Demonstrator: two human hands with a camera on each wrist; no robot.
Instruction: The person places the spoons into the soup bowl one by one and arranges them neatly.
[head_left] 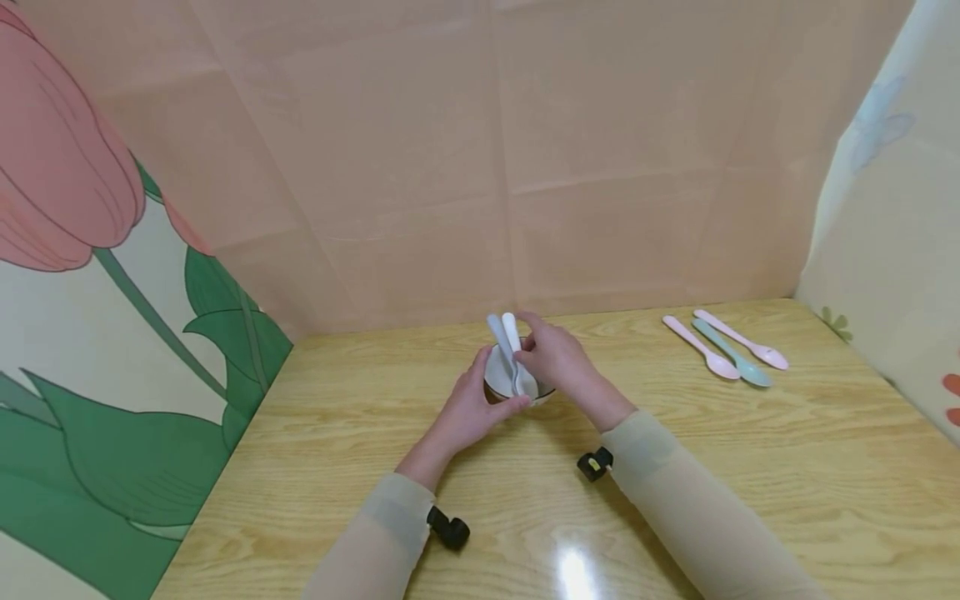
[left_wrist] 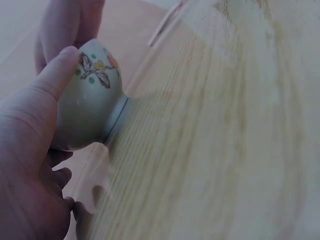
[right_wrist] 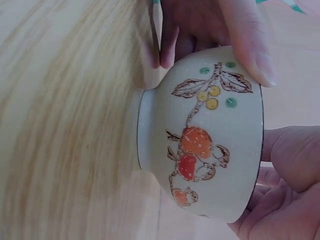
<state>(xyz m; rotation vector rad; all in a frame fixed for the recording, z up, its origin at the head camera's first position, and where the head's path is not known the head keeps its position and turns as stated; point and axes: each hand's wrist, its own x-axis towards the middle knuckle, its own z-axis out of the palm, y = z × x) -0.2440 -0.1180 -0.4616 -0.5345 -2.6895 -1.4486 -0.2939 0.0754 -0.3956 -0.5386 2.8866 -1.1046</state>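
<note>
Our left hand (head_left: 465, 412), low over the table (head_left: 315, 475), grips the bowl (right_wrist: 230, 145) standing there, our right hand (head_left: 558, 354) is at the white spoon (head_left: 527, 385) inside, pinching or not we cannot tell, and bumping its tall handle (head_left: 511, 327) could lever it out.

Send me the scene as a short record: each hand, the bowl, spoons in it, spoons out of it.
Left hand: grips the bowl at its side, thumb by the rim
Right hand: over the rim, beside the white spoon; whether it pinches the spoon is unclear
Bowl: upright on the table, painted with leaves and yellow berries
Spoons in bowl: white spoon and grey-blue spoon, handles sticking up above the rim
Spoons out of bowl: two pink spoons, one green spoon, lying together right of the bowl
</note>
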